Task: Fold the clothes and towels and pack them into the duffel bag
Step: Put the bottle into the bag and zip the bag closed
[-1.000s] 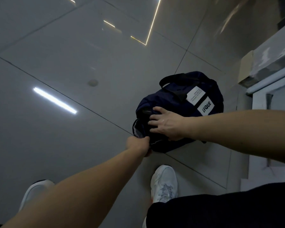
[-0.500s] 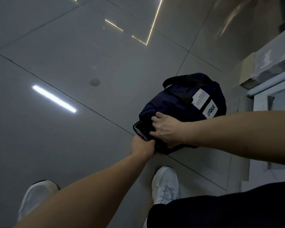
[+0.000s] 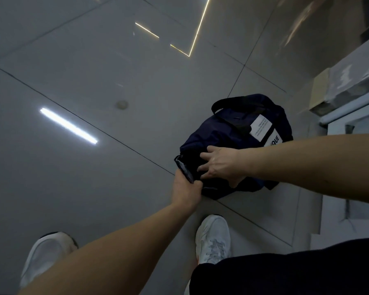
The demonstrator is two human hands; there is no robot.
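**Q:** Where is the bag?

**A:** A dark navy duffel bag (image 3: 232, 133) sits on a glossy grey tiled floor (image 3: 115, 71), right of centre and just ahead of the person's feet. Its black carry strap (image 3: 226, 102) arches over the far end, and a white label (image 3: 261, 129) with small print is on its top side.

**Q:** What are the hands doing?

**A:** Both bare arms reach down to the bag's near end. The left hand (image 3: 186, 192) has its fingers curled tight around a fold of fabric at that end, gripping it. The right hand (image 3: 219, 165) lies on top of the bag just beside the left, with fingers (image 3: 203, 156) spread apart and resting on the dark cloth and the thumb stretched toward the bag's near side.

**Q:** Is the bag open?

**A:** That cannot be told, because the hands cover that end (and the light is dim).

**Q:** Anything else in view?

**A:** Two white shoes: the left shoe (image 3: 45, 254) is at the lower left and the right shoe (image 3: 213, 239) is just below the bag. A pale ledge (image 3: 349, 81) runs along the right edge, and a bright strip of light (image 3: 68, 126) reflects off the floor.
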